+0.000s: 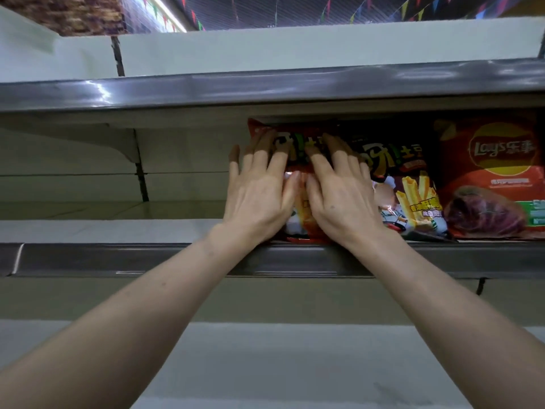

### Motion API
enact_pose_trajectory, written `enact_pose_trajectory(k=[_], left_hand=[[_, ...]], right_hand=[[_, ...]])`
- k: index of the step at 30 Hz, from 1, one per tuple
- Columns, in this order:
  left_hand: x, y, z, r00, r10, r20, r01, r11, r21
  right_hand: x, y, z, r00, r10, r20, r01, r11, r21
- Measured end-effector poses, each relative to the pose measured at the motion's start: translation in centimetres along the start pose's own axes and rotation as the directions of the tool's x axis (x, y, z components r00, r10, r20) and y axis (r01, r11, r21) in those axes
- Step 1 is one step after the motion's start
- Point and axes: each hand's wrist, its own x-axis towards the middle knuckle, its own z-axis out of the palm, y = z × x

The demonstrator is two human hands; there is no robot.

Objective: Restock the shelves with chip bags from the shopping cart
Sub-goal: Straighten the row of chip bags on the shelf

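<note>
The pale shelf [88,228] runs at your eye level. Your left hand [259,190] and right hand [342,196] press flat, fingers straight, on one red fries bag [305,216] standing there. A second fries bag [413,196] sits just right, then one Lay's bag [495,178].

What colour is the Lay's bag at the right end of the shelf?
Lay's bag: mainly red, with a yellow circle behind the logo; head view.

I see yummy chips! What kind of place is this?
Probably a supermarket or shop. Long metal shelves, a Lay's chip bag and fries snack bags standing in a row, and colourful flags hanging from the ceiling.
</note>
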Motion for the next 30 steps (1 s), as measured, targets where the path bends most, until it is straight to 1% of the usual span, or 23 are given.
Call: enact_pose_trajectory(k=[3,5,7,9,13,16,18,22,27,30], left_hand=[[-0.7,-1.5,-0.4,0.991,-0.018,-0.133,0.027,0.998,0.062],[-1.3,-2.8,-0.9,0.984,-0.022,-0.178,0.043,0.993,0.114],[-2.0,-4.2,-1.5,0.978,-0.051,-0.203,0.087,0.981,0.172],[-2.9,-5.3,-2.4,0.971,-0.116,-0.210,0.168,0.954,0.250],[-5.6,-6.4,-4.7,0.942,-0.266,-0.204,0.326,0.865,0.382],[-8.7,-6.4,-7.3,0.897,-0.380,-0.227,0.443,0.768,0.462],[-11.3,-6.0,-9.6,0.871,-0.427,-0.242,0.488,0.698,0.525],[-17.3,-4.5,-15.1,0.831,-0.498,-0.249,0.521,0.538,0.663],[-24.3,-1.3,-22.2,0.745,-0.583,-0.324,0.575,0.315,0.755],[-28.8,1.6,-26.4,0.683,-0.629,-0.371,0.588,0.172,0.791]], right_hand=[[-0.1,-1.4,-0.1,0.995,-0.096,-0.033,0.099,0.989,0.108],[-0.1,-2.6,0.4,0.983,-0.172,-0.061,0.180,0.967,0.182],[0.0,-4.1,1.1,0.966,-0.250,-0.068,0.259,0.928,0.269],[-0.1,-5.5,1.8,0.946,-0.316,-0.077,0.322,0.873,0.366],[-0.9,-7.9,2.7,0.908,-0.404,-0.112,0.403,0.767,0.499],[-2.2,-10.1,2.8,0.870,-0.469,-0.154,0.461,0.659,0.594],[-3.5,-11.9,2.3,0.846,-0.501,-0.183,0.483,0.573,0.663],[-7.5,-16.2,-0.1,0.796,-0.566,-0.215,0.504,0.424,0.752],[-12.5,-22.7,-5.6,0.716,-0.598,-0.360,0.550,0.166,0.818],[-15.9,-25.6,-9.3,0.666,-0.625,-0.407,0.539,0.026,0.842]])
